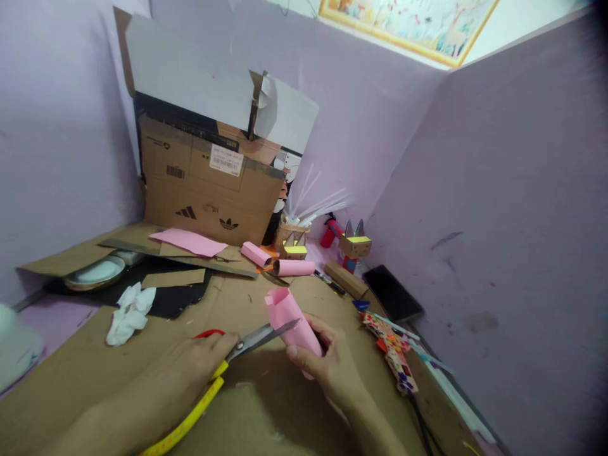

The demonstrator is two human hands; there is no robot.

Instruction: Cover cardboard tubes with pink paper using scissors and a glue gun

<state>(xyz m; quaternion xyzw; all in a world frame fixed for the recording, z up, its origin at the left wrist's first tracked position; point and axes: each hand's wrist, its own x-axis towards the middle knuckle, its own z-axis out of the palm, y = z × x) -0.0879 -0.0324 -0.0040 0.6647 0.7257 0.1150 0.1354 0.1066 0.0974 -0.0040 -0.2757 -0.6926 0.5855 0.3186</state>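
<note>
My left hand (204, 361) is closed on a pair of scissors (256, 339) with red and yellow on the handles. The metal blades point right and lie across a pink paper-covered tube (286, 308), near its upper end. Whether they cut into the paper I cannot tell. My right hand (330, 358) wraps round the tube's lower part, thumb in front, and holds it tilted above the cardboard. Beneath my left wrist runs a yellow strip (190, 418) with small markings.
Two more pink tubes (294, 268) lie ahead, near a cup of clear sticks (289, 231) and small cardboard cat figures (356, 246). A pink sheet (190, 241) lies before a big cardboard box (209, 190). Crumpled tissue (130, 313) is left; a black tablet-like slab (393, 292) is right.
</note>
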